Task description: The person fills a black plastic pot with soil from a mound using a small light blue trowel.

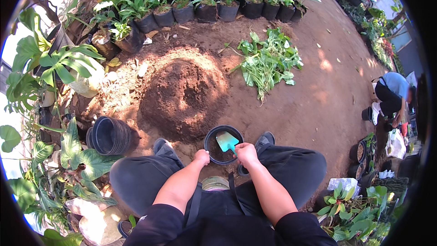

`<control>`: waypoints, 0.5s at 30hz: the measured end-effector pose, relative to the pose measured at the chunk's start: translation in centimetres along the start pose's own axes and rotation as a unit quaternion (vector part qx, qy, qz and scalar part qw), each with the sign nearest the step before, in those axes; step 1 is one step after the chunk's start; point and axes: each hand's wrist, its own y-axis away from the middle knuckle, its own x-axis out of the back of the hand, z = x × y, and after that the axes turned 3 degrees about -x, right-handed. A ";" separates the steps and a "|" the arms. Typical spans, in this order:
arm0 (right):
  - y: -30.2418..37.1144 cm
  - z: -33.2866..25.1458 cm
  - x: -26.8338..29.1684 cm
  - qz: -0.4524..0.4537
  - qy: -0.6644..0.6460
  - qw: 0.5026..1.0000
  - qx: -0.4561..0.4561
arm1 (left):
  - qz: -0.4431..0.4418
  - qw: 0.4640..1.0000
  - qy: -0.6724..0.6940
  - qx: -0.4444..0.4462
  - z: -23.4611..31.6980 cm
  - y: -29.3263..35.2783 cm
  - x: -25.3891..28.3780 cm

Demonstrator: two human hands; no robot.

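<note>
Between my feet sits a round black plant pot [212, 132] with some dark soil inside. My left hand [201, 157] is closed on the pot's left rim. In my right hand [246, 153] is a teal hand trowel [226, 140], gripped by its handle at the pot's right side. The trowel's blade lies over the pot's opening, above the soil. Just beyond the pot rises a mound of reddish-brown soil [182, 93] with a hollow in its top.
Uprooted leafy plants [269, 61] lie beyond the pot to the right. A stack of empty black pots [109, 135] lies left of my left knee. Bagged seedlings [207, 9] line the far side. At far right, another person [393, 93] bends over beside pots.
</note>
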 end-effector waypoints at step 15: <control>-1.0 1.2 -0.4 0.037 0.049 0.998 -0.024 | -0.009 1.000 -0.022 0.020 -0.4 -0.3 0.0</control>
